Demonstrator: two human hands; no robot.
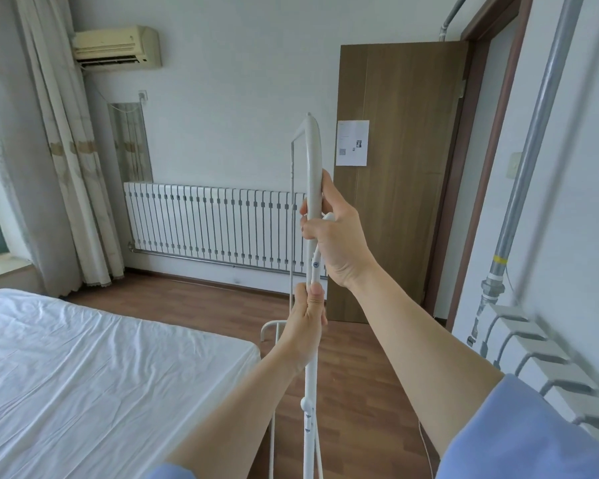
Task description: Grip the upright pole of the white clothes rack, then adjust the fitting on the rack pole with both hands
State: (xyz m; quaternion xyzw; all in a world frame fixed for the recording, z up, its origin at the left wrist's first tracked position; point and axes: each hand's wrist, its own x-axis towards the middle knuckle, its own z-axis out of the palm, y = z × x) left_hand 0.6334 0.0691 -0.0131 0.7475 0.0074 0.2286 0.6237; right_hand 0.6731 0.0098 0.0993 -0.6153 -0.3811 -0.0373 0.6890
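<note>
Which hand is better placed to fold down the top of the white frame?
Probably the right hand: it grips the curved top bar just above the joint. The left hand grips the pole below and steadies it.

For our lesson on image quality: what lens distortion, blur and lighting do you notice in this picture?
Head view: wide-angle bending curves the grey pipe and curtain near the edges; the wall brackets at the right are smeared; soft, even daylight, no glare; both hands, left hand and right hand, on the white pole look sharp.
</note>
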